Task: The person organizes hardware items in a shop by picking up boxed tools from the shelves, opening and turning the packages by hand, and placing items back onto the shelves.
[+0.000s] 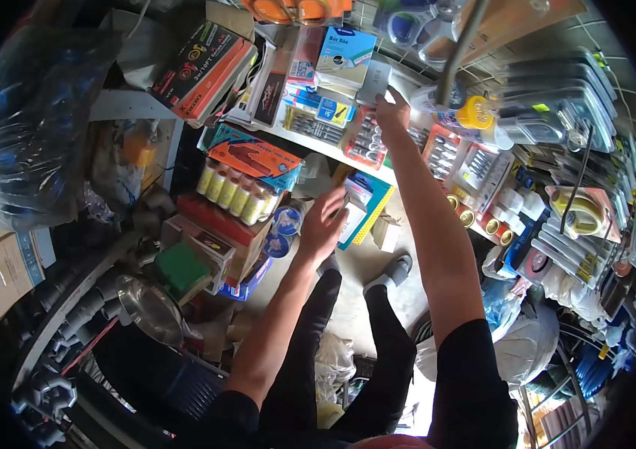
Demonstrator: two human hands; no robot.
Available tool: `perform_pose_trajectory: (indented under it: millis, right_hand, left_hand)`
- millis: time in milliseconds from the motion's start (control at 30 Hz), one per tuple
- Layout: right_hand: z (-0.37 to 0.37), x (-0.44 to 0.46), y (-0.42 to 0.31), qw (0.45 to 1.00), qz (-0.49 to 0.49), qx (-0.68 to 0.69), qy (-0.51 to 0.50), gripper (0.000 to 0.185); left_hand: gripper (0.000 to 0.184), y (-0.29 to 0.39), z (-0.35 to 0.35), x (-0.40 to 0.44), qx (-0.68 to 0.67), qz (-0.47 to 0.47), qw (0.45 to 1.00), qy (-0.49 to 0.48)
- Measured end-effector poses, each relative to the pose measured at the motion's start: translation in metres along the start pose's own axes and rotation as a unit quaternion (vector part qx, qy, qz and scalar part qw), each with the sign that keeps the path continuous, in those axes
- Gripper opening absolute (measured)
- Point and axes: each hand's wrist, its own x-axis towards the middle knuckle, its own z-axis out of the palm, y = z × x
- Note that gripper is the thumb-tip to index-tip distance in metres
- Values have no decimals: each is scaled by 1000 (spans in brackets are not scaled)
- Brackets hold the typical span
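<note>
My right hand [393, 114] reaches far forward to the shelf, its fingers closed on the lower end of a small grey box [375, 78]. Beside that hand lie blister packs of dark-tipped pieces [366, 138]. My left hand [322, 228] is lower, in front of the shelf, with its fingers stretched out. Just past its fingertips is a white and purple package [358, 189], against a teal and yellow flat item [375, 212]. Whether the left fingers touch the package, I cannot tell.
A blue and white box [345, 54] stands at the shelf's back. Left are a black and red carton [203, 71] and several yellow-labelled cylinders [232, 189]. A yellow-capped bottle [475, 112] and hanging packs [557, 97] crowd the right. A metal rod [458, 52] juts overhead.
</note>
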Motion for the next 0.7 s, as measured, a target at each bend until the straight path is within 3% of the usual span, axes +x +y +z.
perform_pose_trajectory:
  millis: [67,167,267,300,333,367,400,433,500,533,600,700]
  right_hand:
    - [-2,-24,-22,998,20,45,-24,52]
    - [-23,-9,18,995,-99,5,-14,48]
    - [-72,-91,8,983,-177,46,21,33]
    - [-88,-107,47,966,-243,4,88,26]
    - [-105,-133,71,958,-270,-27,92,22]
    - [-119,-172,75,991,-93,-57,83,20]
    - [-128,-189,120,992,-63,-34,99,21]
    - [-136,-209,144,997,32,23,72,20]
    - [-146,-230,215,990,98,-93,41,27]
    - [-141,-238,245,993,108,-32,32,31]
    - [-127,-250,248,986,153,19,-66,43]
    - [-88,-247,245,974,149,125,-117,54]
  left_hand:
    - [42,-23,-7,-24,-82,-59,995,5]
    - [38,-40,-2,-50,-66,-96,993,-27]
    - [34,-56,24,-60,-43,-149,987,-51]
    - [37,-84,30,-60,78,-83,993,-35]
    - [43,-100,29,-59,253,3,967,8]
    - [48,-81,33,-58,364,87,922,95]
    - [52,-61,41,-52,463,172,851,181]
    - [60,-68,38,-45,447,159,860,189]
    - [73,-75,38,-37,501,129,840,163]
    - [76,-88,35,-33,507,119,843,136]
    - [76,-112,28,-29,502,121,846,133]
    - [74,-123,23,-24,480,119,860,127]
